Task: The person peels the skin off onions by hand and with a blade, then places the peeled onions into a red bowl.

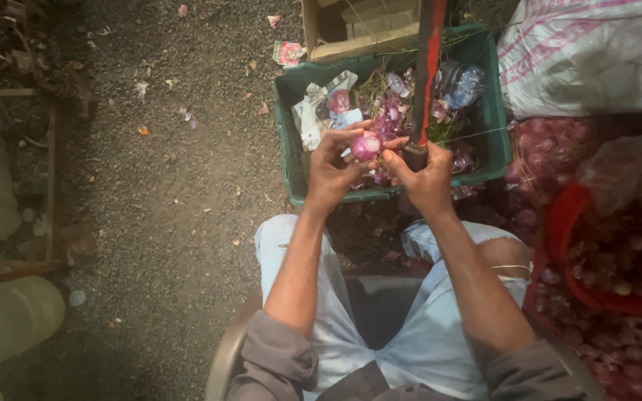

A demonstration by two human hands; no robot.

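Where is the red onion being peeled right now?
In the head view, the red onion sits centre frame, pinched between the left hand and right hand, above the green crate of peelings.

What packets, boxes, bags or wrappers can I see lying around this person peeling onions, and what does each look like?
Cardboard box: top centre, behind the green crate; brown, open.
Small wrapper: on the ground left of the box; crumpled, red and white.
Woven sack: top right; bulging, white with pink stripes.
Crumpled packaging: inside the crate's left end; white and pale blue.
Plastic bottle: in the crate; clear, squashed.
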